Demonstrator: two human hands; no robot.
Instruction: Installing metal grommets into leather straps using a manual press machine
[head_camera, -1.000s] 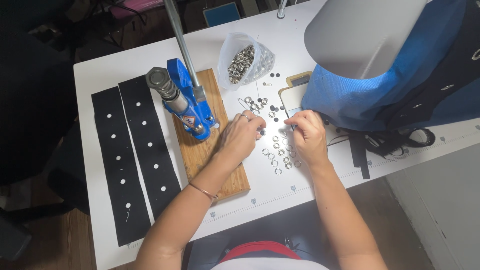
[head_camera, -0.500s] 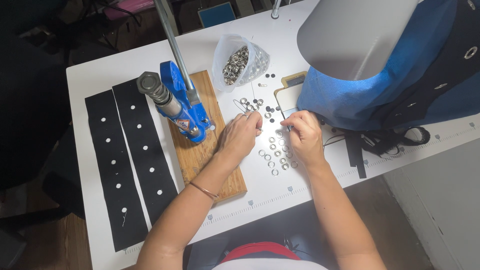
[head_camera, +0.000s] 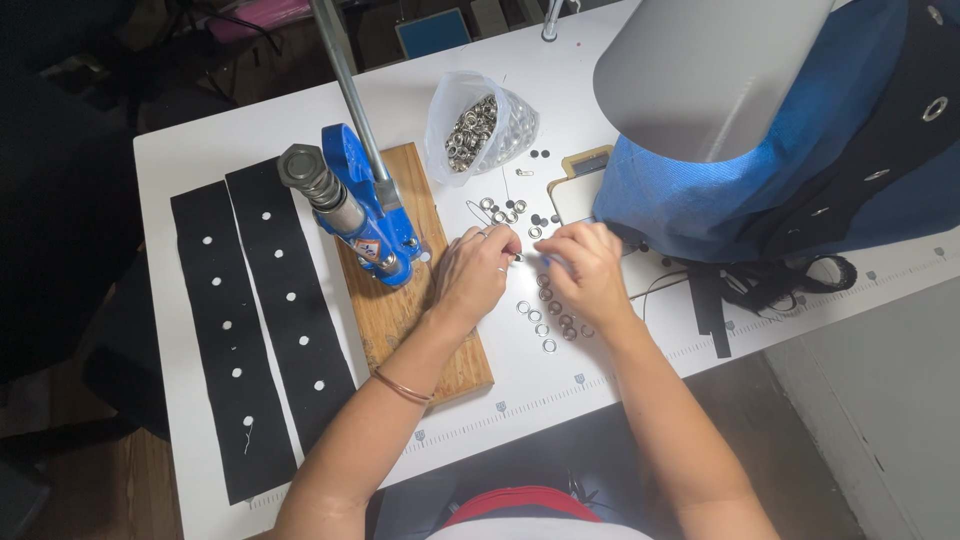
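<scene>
In the head view, both forearms come up from 6 o'clock and meet over the white worktable (head_camera: 640, 80). The left hand (head_camera: 478, 272) lies palm down, its fingers curled, with a thin copper-coloured bracelet (head_camera: 402, 388) on the wrist. The right hand (head_camera: 588, 272) is also palm down and curled. The fingertips of both hands come together at the centre and pinch something very small; I cannot tell what it is. Loose small silver metal eyelets (head_camera: 545, 322) lie on the table just under the hands, at 6 o'clock from the fingertips; about eight are visible there. A second group of about five eyelets (head_camera: 503, 212) lies at 12 o'clock from the hands. A clear plastic bag of eyelets (head_camera: 478, 125) stands further at 12 o'clock. At 9 o'clock from the left hand, one blue hand press (head_camera: 365, 215) stands on one wooden board (head_camera: 440, 340). Two black fabric strips with punched holes (head_camera: 255, 320) lie at the left edge. Blue fabric (head_camera: 700, 200) lies at 2 o'clock.
</scene>
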